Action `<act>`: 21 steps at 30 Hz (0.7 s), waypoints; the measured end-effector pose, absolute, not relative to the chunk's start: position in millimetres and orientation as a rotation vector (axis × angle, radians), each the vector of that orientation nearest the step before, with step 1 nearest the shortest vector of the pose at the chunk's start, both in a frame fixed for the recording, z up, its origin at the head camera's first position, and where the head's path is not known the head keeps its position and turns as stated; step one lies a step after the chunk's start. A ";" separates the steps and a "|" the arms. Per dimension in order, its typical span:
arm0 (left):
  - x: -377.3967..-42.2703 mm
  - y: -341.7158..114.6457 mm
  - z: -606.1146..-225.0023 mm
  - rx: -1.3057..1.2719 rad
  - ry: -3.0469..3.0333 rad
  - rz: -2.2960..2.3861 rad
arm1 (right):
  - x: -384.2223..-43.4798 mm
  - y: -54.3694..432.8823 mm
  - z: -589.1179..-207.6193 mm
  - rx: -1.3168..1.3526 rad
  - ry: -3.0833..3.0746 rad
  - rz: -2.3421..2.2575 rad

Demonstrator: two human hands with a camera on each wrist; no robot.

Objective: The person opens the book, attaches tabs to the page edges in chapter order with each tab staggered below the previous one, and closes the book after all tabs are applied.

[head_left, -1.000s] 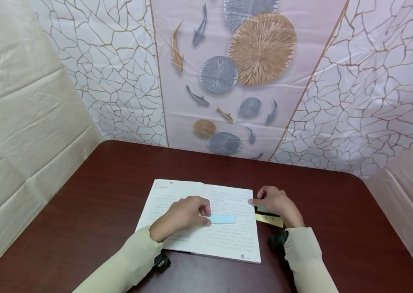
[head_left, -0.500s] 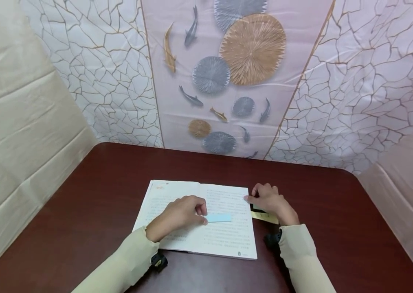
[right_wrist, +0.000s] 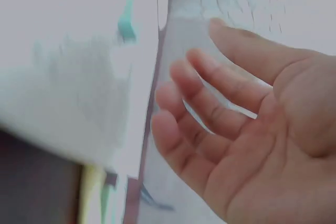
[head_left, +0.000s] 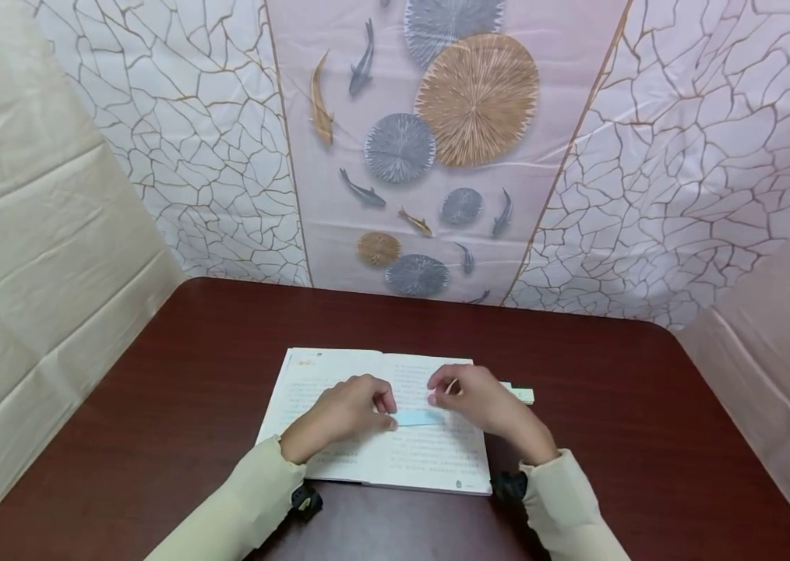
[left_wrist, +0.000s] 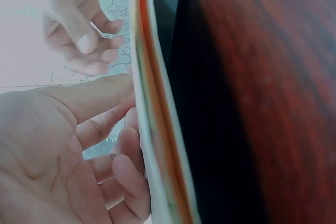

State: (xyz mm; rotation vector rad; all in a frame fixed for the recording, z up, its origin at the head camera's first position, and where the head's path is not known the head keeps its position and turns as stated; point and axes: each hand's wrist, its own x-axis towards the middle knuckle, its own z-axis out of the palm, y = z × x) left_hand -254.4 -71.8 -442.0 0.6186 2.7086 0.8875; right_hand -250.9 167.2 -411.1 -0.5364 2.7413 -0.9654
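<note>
An open book (head_left: 430, 463) with printed pages lies on the table. On its right page is a light blue paper strip (head_left: 420, 418), probably a sticky note. My left hand (head_left: 344, 413) pinches the strip's left end between thumb and finger. My right hand (head_left: 482, 399) hovers over the right page, near the strip's right end. In the right wrist view its fingers (right_wrist: 215, 111) are loosely bent, with nothing between them and the thumb. The strip (right_wrist: 126, 27) shows there as a teal band meeting the page. The left wrist view shows the book's edge (left_wrist: 157, 103) beside my left hand.
Pale green and white paper slips (head_left: 523, 395) stick out past the book's right edge, partly behind my right hand. A dark red-brown table (head_left: 241, 319) carries the book. Patterned cloth (head_left: 402, 218) hangs behind it, with plain cloth at the sides.
My right hand has moved left from the book's right edge to above the right page, by the strip. My left hand has stayed at the strip. The view has shifted slightly.
</note>
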 end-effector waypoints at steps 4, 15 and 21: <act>-256.0 -71.8 -441.6 0.628 2.704 0.893 | -244.8 153.2 -422.9 -0.523 2.719 -0.945; -254.0 -73.6 -441.8 0.681 2.694 0.836 | -236.9 139.5 -430.8 -0.583 2.841 -0.808; -252.8 -75.3 -437.7 0.745 2.613 0.845 | -238.2 143.6 -430.1 -0.632 2.799 -0.777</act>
